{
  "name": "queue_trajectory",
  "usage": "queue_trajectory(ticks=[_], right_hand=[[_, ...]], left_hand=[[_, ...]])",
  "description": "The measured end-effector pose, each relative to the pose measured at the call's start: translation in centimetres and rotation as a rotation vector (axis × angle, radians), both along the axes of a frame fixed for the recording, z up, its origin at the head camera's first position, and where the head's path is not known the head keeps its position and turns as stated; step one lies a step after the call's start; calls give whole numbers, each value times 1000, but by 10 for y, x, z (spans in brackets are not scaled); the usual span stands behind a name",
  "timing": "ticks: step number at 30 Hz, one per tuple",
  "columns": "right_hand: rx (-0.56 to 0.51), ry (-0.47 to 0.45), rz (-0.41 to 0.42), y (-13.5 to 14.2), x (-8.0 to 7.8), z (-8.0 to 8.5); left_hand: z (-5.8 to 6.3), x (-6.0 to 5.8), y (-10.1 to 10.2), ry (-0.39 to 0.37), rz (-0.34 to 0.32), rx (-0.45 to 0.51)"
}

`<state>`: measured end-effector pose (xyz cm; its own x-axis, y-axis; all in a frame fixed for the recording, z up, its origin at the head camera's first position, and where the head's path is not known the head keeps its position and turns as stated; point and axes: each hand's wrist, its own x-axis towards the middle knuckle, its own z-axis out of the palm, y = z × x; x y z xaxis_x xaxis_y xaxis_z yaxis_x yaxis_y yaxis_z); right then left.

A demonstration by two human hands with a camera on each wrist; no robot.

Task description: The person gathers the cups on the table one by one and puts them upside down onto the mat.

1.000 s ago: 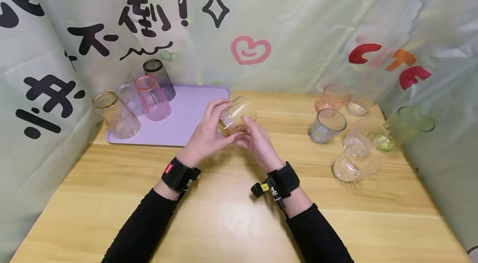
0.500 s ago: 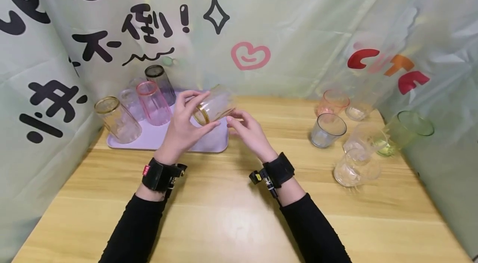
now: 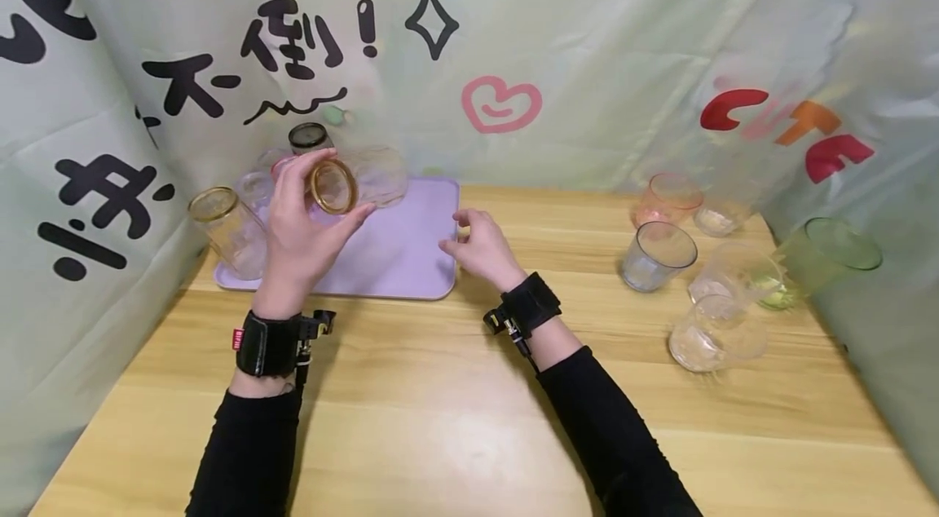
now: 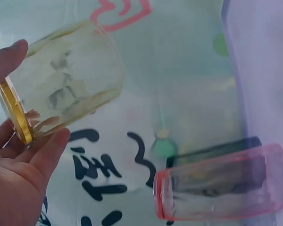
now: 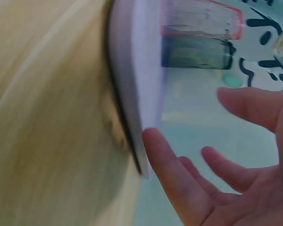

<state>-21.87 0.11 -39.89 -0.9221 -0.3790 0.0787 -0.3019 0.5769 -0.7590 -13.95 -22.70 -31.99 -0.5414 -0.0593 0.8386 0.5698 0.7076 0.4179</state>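
Observation:
My left hand (image 3: 304,236) grips a clear yellowish glass (image 3: 377,177) near its amber rim, holding it tilted on its side above the lilac tray (image 3: 396,248). In the left wrist view the glass (image 4: 73,75) lies between thumb and fingers, its gold rim toward the palm. Beside the tray's right edge is my right hand (image 3: 484,248), holding nothing, its fingers loosely bent. On the tray's left part stand upturned glasses: an amber-rimmed one (image 3: 229,231), a dark grey one (image 3: 310,137) and a pink one (image 4: 221,183), the pink mostly hidden behind my left hand in the head view.
Upright glasses stand at the table's right: a pink-orange one (image 3: 667,199), a blue-grey one (image 3: 658,256), a green one (image 3: 836,252) and several clear ones, including a front clear glass (image 3: 697,342). A printed curtain (image 3: 587,52) encloses the wooden table (image 3: 411,419) behind.
Both hands were at the yellowish glass; the right hand has let go and stays at the tray's right edge. The left hand has carried the glass leftward over the tray.

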Motion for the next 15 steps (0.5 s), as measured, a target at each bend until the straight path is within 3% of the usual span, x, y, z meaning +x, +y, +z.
queue_trajectory(ticks=[7, 15], right_hand=[[174, -5, 16, -7, -2, -8], [268, 69, 32, -8, -2, -16]], left_hand=[[4, 4, -16, 6, 91, -2], [-4, 3, -30, -101, 258, 28]])
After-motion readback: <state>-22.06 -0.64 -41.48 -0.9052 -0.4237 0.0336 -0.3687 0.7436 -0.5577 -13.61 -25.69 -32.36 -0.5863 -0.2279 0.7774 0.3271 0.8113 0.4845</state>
